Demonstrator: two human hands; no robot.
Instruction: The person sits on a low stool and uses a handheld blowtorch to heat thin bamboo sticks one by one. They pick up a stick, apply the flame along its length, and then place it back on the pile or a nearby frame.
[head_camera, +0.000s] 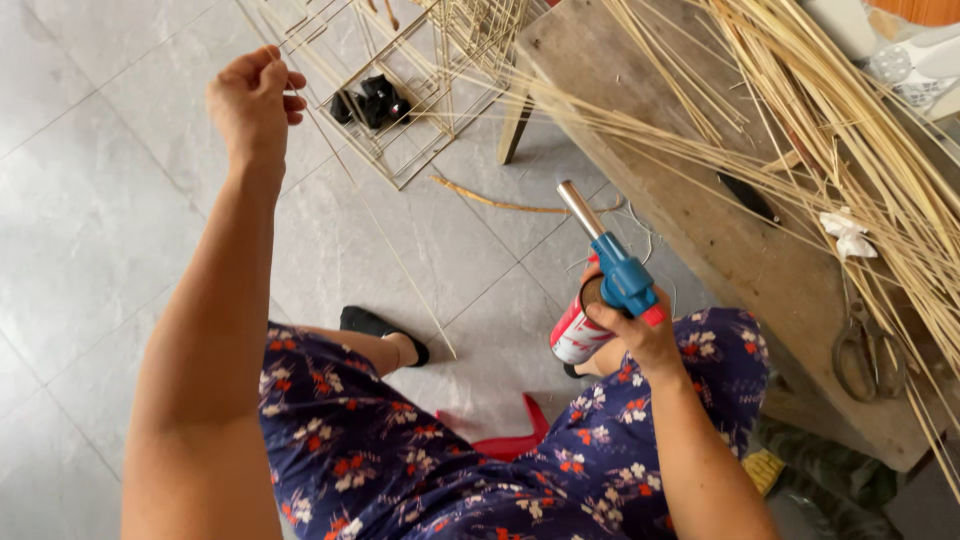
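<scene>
My left hand (255, 100) is raised at the upper left, its fingers pinched on a thin bamboo stick (385, 235) that slants down to the floor by my foot. My right hand (640, 335) grips a gas torch (605, 280): a red and white canister with a blue head and a metal nozzle that points up and to the left. No flame shows. The torch's nozzle is to the right of the stick and apart from it.
A wooden bench (700, 210) at the right carries a sheaf of long bamboo strips (850, 130), scissors (868, 355) and a dark knife (748, 198). A bamboo-stick frame (410, 110) lies on the tiled floor ahead. My lap is covered by floral cloth.
</scene>
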